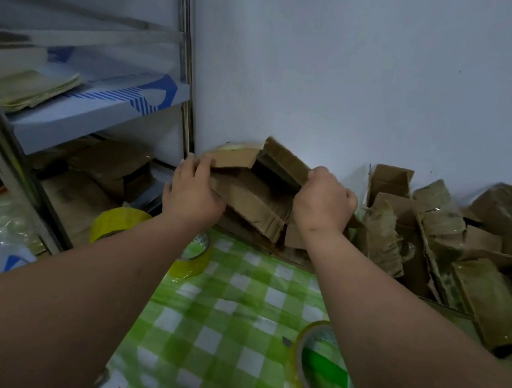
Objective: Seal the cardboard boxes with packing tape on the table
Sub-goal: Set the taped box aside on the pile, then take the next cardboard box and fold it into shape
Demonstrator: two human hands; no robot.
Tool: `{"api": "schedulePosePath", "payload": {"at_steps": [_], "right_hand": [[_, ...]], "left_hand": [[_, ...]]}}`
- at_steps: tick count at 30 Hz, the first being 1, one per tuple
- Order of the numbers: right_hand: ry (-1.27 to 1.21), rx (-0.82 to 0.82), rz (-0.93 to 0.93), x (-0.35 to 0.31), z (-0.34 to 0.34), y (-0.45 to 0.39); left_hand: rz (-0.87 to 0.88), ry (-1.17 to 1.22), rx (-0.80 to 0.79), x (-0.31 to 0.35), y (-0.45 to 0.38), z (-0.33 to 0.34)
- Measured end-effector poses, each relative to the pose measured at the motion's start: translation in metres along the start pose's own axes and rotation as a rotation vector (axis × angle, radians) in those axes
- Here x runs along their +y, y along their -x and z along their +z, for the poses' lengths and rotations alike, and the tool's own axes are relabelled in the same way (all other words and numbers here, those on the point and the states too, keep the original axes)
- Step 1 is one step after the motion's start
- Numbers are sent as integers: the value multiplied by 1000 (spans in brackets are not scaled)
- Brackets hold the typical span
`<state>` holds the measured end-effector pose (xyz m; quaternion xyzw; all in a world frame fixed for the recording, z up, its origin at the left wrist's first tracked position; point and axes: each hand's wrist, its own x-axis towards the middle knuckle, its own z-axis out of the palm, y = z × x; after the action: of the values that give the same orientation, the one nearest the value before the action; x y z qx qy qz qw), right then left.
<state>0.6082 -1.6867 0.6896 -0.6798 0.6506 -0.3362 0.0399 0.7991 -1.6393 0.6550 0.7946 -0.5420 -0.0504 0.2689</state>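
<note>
Both hands reach to the desk's (235,287) far edge by the wall, the left hand (192,195) and right hand (324,199) each gripping one end of a flattened cardboard box (254,193), probably lifting it off the pile for taping.

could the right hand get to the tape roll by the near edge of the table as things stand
Probably yes, but not right away. The tape roll lies uncovered on the checked cloth just under the right forearm, with nothing on it. The right hand grips a cardboard box and must let go first.
</note>
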Motion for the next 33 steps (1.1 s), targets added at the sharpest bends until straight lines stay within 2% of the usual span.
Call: {"api": "schedulePosePath", "payload": {"at_steps": [2, 5, 8, 11, 15, 18, 20, 23, 29, 33], "right_hand": [[-74, 74, 14, -5, -10, -3], [-170, 163, 51, -11, -28, -8], [-314, 195, 116, -18, -45, -12], [-468, 205, 120, -27, -62, -14], [-564, 201, 106, -36, -85, -13], [-562, 170, 95, -35, -101, -11], [-551, 132, 89, -33, -115, -11], [-519, 57, 28, -31, -140, -7], [-701, -184, -103, -23, -158, 28], [-532, -137, -143, -14, -163, 50]], "left_hand": [[-15, 100, 85, 7, 4, -7], [-39, 404, 156, 20, 6, -23], [-59, 672, 65, 34, 7, -39], [-48, 761, -99, 50, 11, -56], [-44, 932, -239, 78, 24, -81], [67, 822, -237, 92, 37, -96], [102, 724, -163, 95, 44, -106], [4, 704, -50, 97, 54, -122], [-113, 756, -31, 101, 84, -154], [-179, 784, -56, 94, 103, -167]]}}
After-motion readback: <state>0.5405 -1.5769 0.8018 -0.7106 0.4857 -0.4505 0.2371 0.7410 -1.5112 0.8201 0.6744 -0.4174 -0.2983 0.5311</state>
